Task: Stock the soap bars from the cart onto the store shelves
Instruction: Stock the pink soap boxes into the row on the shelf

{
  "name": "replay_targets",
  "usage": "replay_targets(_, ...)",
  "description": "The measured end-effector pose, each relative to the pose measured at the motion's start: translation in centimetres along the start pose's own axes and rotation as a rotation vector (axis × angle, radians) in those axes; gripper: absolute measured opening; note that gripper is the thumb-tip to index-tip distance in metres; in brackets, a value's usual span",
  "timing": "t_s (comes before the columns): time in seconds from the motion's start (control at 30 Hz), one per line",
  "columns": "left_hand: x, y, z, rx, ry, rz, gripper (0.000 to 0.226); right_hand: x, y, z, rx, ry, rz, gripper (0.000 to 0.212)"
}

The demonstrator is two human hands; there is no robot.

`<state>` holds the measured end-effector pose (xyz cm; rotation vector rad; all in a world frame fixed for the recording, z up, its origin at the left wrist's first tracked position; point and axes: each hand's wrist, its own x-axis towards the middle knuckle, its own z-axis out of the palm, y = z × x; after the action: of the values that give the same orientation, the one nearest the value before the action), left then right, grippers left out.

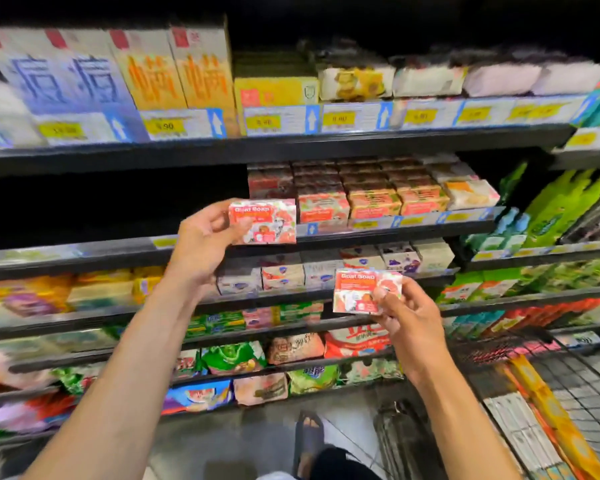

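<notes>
Red-and-white upper soap bar (262, 221), pinched in the left hand (205, 240), hangs beside the part-filled shelf row (374, 202) at two o'clock; the right hand (407, 317) grips the lower soap bar (367, 291) at four o'clock. Neither is shelved yet.

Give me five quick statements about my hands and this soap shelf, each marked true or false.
1. The left hand and the right hand each hold one Goat Soap box. True.
2. The left hand's box is lower than the right hand's box. False: it is higher, up by the matching stock.
3. The stacked soap boxes sit to the right of the left hand's box. True.
4. The shelf is packed full left of that stack. False: there is a dark gap.
5. The wire cart is at lower left. False: it is at lower right.
</notes>
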<state>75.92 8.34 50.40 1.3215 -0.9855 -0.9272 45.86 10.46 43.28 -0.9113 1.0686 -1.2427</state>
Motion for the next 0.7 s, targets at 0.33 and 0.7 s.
replay_targets(0.33,11.7,-2.0,-0.2,0.352,0.054,0.010,0.037,5.1,-0.6,2.0,-0.043,-0.137,-0.054,0.033)
replay_targets(0.7,14.8,-3.5,0.2,0.768,0.034,0.178,0.047,7.8,-0.8,3.4,-0.086,-0.225,-0.085,0.033)
